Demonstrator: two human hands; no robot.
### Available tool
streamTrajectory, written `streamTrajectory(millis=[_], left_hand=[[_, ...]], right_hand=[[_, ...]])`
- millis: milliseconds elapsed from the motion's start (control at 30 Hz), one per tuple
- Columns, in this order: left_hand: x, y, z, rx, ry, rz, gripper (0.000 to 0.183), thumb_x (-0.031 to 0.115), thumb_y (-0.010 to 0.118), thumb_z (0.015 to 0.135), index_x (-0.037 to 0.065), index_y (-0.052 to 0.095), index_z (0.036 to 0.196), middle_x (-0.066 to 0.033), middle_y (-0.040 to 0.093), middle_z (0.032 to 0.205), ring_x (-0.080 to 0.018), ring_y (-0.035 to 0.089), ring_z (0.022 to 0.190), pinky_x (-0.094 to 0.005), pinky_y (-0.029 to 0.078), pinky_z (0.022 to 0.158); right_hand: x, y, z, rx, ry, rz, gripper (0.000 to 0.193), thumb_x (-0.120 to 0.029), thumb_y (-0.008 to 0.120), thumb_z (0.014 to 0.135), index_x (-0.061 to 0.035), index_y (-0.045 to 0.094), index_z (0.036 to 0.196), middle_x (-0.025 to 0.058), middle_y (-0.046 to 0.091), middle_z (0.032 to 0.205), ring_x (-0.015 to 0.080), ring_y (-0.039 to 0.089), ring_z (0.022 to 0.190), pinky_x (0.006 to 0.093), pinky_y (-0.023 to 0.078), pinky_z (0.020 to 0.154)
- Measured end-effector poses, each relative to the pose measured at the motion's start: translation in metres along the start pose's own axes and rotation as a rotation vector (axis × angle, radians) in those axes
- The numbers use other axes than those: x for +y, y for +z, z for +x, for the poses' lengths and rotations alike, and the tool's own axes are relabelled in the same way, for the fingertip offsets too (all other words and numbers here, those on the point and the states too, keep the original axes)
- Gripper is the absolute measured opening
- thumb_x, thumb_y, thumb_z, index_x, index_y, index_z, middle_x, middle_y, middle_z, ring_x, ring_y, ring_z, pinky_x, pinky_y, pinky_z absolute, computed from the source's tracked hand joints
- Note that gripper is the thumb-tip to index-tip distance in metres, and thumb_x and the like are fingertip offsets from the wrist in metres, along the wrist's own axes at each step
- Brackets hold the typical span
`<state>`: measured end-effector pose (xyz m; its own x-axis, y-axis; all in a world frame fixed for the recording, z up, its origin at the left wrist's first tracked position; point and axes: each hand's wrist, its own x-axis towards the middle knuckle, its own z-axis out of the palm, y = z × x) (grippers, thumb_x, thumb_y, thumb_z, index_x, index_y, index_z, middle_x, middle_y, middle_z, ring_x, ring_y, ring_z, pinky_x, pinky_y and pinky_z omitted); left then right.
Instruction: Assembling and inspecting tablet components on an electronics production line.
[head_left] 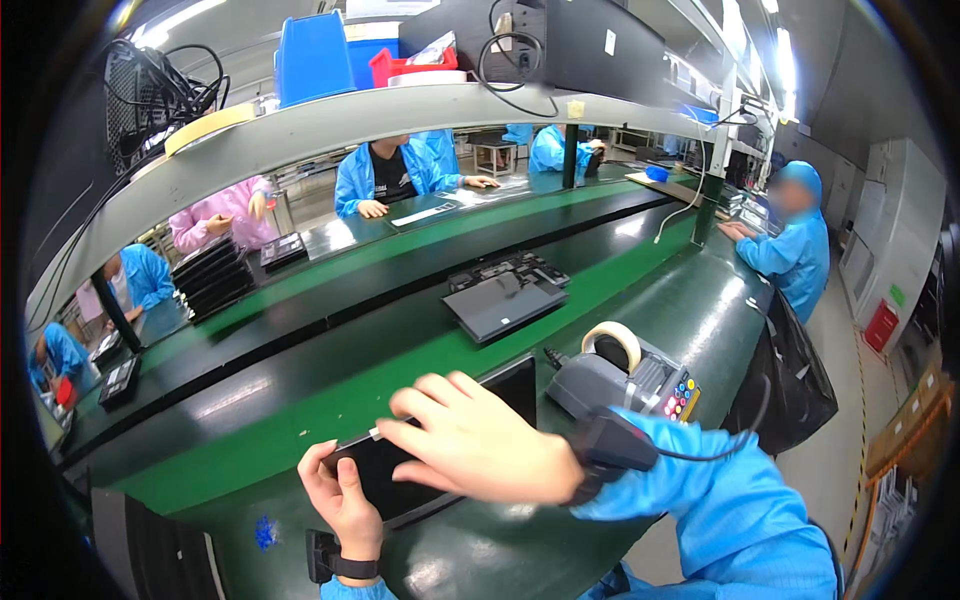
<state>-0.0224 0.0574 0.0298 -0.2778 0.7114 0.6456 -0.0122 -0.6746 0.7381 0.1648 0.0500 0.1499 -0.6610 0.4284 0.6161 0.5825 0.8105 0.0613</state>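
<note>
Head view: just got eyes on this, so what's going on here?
The person's left hand grips the left end of a dark flat panel, thumb on its face. The right hand reaches over it, fingers by a small white piece at the far edge; whether they pinch it is unclear. Beyond, a grey machine with coloured buttons stands on the right.

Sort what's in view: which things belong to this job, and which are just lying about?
Belonging to the job:
Flat black rectangular panel, gripped by the left hand, beneath the right hand
Probably the grey plastic dispenser with coloured buttons

Apparently just lying about:
Small blue scraps
Tall blue plastic bin
Yellow ring-shaped roll
</note>
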Motion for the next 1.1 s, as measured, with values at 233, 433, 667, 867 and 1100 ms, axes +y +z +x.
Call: streamTrajectory(millis=[233,433,667,867,1100], left_hand=[[0.005,-0.004,0.016,0.154,-0.231,-0.168,0.024,0.008,0.052,0.094,0.007,0.047,0.117,0.0004,0.052,0.092,-0.0037,0.045,0.073,-0.0172,0.034,0.063],[0.031,0.004,0.026,0.315,-0.318,-0.316,0.021,0.010,0.050,0.095,0.009,0.050,0.116,-0.0013,0.054,0.095,-0.0080,0.053,0.083,-0.0207,0.043,0.072],[0.034,0.022,0.007,0.302,-0.505,-0.443,0.019,0.011,0.049,0.095,0.014,0.051,0.113,0.0049,0.049,0.087,-0.0046,0.047,0.073,-0.0192,0.041,0.067],[0.033,0.033,-0.006,0.340,-0.542,-0.403,0.021,0.009,0.051,0.094,0.015,0.050,0.113,0.0059,0.050,0.085,-0.0051,0.048,0.068,-0.0192,0.041,0.061],[0.025,0.032,-0.010,0.342,-0.571,-0.407,0.022,0.008,0.052,0.093,0.015,0.050,0.113,0.0056,0.051,0.087,-0.0051,0.048,0.070,-0.0186,0.040,0.062]], right_hand=[[-0.051,0.003,-0.106,0.118,0.489,0.653,0.013,-0.011,0.068,0.082,-0.0056,0.065,0.094,0.0065,0.063,0.090,0.0226,0.058,0.083,0.0321,0.045,0.076],[-0.057,0.048,-0.122,0.033,1.101,1.140,0.034,-0.018,0.063,0.090,0.0009,0.052,0.116,0.0093,0.064,0.098,0.0144,0.059,0.098,0.0294,0.049,0.082],[-0.051,0.069,-0.071,0.926,1.111,1.312,0.028,-0.021,0.062,0.091,0.0013,0.059,0.108,0.0011,0.059,0.102,0.0093,0.050,0.091,0.0253,0.042,0.082],[-0.044,0.073,-0.080,0.966,1.159,1.250,0.024,-0.022,0.062,0.091,0.0016,0.063,0.093,-0.0024,0.059,0.084,0.0075,0.050,0.078,0.0243,0.043,0.070],[-0.044,0.065,-0.073,1.020,1.187,1.207,0.029,-0.022,0.063,0.090,-0.0083,0.054,0.067,-0.0081,0.047,0.068,0.0028,0.037,0.063,0.0231,0.030,0.056]])
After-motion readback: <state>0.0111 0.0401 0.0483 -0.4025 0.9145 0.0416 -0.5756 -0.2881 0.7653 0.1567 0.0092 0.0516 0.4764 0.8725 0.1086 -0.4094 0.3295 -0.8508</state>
